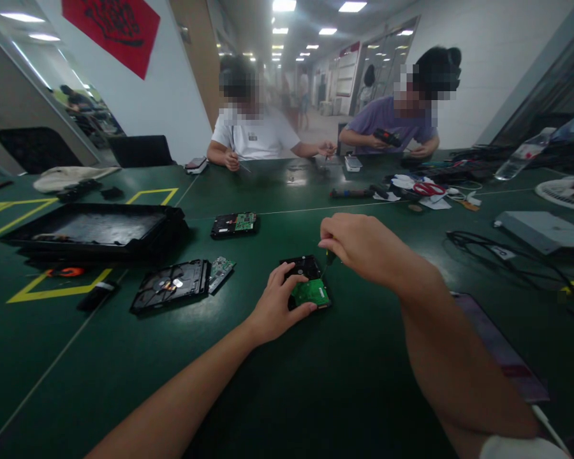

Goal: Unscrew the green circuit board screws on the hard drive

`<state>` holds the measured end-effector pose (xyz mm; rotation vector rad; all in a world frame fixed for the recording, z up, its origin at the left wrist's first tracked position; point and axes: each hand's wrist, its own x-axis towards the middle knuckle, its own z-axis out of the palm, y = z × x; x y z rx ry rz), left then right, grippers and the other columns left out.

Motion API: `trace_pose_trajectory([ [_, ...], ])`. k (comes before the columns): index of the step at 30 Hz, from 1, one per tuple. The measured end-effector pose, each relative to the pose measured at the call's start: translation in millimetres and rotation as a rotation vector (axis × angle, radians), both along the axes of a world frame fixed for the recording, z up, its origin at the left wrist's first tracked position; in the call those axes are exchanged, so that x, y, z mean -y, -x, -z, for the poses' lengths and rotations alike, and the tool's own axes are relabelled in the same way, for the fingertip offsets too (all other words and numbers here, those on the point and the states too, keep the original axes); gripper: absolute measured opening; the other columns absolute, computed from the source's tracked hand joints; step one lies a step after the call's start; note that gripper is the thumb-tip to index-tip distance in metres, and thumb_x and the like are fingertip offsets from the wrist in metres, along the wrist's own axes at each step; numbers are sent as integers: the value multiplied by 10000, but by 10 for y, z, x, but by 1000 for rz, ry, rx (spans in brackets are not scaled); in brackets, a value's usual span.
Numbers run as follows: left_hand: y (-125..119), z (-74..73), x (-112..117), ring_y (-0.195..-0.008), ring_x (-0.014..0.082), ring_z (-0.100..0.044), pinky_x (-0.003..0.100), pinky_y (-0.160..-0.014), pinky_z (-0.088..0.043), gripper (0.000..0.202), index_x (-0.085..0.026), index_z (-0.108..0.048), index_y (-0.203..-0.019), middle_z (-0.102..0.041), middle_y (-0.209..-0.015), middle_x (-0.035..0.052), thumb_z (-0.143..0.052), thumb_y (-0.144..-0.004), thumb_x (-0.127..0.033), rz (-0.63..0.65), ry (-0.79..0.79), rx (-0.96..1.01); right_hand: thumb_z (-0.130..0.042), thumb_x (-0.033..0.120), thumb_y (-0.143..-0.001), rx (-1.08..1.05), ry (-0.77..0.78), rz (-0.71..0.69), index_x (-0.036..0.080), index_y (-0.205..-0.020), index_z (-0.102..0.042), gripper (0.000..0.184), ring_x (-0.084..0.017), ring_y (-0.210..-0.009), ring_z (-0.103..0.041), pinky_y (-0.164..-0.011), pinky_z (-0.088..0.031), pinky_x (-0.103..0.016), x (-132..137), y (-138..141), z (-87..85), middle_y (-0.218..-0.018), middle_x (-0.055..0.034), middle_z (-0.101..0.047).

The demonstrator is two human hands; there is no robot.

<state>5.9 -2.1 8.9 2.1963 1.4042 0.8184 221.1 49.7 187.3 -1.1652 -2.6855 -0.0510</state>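
A black hard drive (307, 268) with a green circuit board (310, 292) on top lies on the dark green table (316, 382) in front of me. My left hand (277, 309) grips its left edge, thumb over the board. My right hand (358, 245) is closed in a pinch on a small screwdriver (330, 257), whose tip points down at the drive's upper right side.
To the left lie an opened hard drive (172, 285) with a loose circuit board (220, 271), another drive (234, 224) and a large black tray (95, 231). Cables (507, 255) and a grey box (543, 229) are on the right. Two people work across the table.
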Motion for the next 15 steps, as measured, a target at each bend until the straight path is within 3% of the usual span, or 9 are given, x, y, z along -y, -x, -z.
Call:
trace_pose_trajectory([
  [5,1,-22,11,-1568,382,-250,616,-1251,-300,507,-284,-601,-1344,-353,-1627,121,-760,-908,-488,2,12,-2,-546,59,-954,-58,31,-95,131,-1087,-695,212,-242,-995,-657,-865,-439,-330,8,-31,58,-1084,-130,-715],
  [9,13,-25,9,-1566,384,-249,615,-1249,-301,521,-284,-600,-1348,-349,-1631,123,-761,-903,-502,8,18,-6,-522,-36,-863,-67,44,-105,138,-1158,-674,374,-219,-924,-647,-823,-436,-313,50,-58,63,-1080,-111,-711],
  [15,25,22,-9,-1564,387,-255,626,-1242,-307,543,-300,-602,-1364,-352,-1637,117,-757,-897,-531,10,11,-6,-541,75,-959,-61,32,-69,155,-1075,-672,193,-223,-903,-659,-796,-433,-308,54,-49,39,-1002,-98,-721],
])
